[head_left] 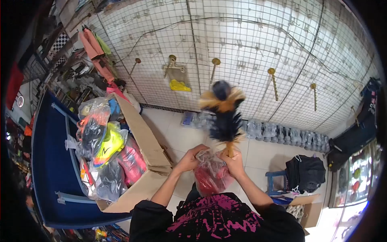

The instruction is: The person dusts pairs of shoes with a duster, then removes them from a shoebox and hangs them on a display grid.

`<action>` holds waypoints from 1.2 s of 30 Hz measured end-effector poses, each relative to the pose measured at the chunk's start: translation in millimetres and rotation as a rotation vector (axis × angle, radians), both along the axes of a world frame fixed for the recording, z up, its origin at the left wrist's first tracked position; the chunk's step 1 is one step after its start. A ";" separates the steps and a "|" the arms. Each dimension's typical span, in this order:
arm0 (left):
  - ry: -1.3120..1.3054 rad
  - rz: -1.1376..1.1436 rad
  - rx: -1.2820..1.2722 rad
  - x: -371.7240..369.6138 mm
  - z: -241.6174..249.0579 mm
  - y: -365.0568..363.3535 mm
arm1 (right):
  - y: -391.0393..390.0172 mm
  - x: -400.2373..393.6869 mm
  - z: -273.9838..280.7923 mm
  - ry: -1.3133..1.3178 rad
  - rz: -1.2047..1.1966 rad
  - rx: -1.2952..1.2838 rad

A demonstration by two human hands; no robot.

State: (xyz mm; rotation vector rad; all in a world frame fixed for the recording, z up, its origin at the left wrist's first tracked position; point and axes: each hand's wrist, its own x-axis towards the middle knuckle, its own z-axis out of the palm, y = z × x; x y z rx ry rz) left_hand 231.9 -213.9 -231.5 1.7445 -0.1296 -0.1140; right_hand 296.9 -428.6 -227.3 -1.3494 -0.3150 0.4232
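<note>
Low in front of my body is a clear plastic bag with something red inside, perhaps shoes. My left hand is closed on the upper left edge of this bag. Fingers of my right hand are wrapped round the handle of a feather duster, and this hand also touches the bag's right side. The duster points up and away from me, its black and tan feathers slightly blurred. Left of my hands stands an open cardboard box full of plastic-wrapped shoes, with a bright yellow shoe on top.
A wire grid wall with brass hooks rises ahead, and a bagged yellow item hangs there. Bagged dark shoes line its foot. A blue shelf unit is at the left; a blue stool and black bag are right.
</note>
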 end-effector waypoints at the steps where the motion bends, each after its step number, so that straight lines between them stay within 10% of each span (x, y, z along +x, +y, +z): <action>1: -0.044 0.039 -0.026 4.6 -7.3 -9.4 | -6.1 -2.2 -12.5 0.070 -0.053 -0.010; 6: -0.047 0.218 -0.171 1.3 -53.8 -50.2 | -28.4 -9.9 -34.1 0.275 -0.276 -0.007; 12: 0.064 -0.135 0.167 1.8 -7.9 -44.2 | -40.9 -10.9 -22.1 0.288 -0.259 -0.046; 25: 0.058 -0.324 0.266 9.9 -20.8 -62.7 | -104.0 27.8 29.5 -0.556 0.342 -0.397; 29: 0.281 -0.154 -0.478 4.6 -183.1 -25.6 | -105.4 41.8 39.6 -0.671 0.527 -0.559; 32: 0.585 -0.136 -0.837 12.8 -181.7 -36.6 | -105.4 34.2 30.9 -0.651 0.392 -0.633; 34: -0.079 -0.316 0.458 7.2 -25.7 -77.1 | -104.0 23.6 16.3 -0.603 0.205 -0.635; 36: -0.237 -0.368 0.168 16.6 -41.1 -89.4 | -101.9 9.8 -4.0 -0.526 -0.013 -0.614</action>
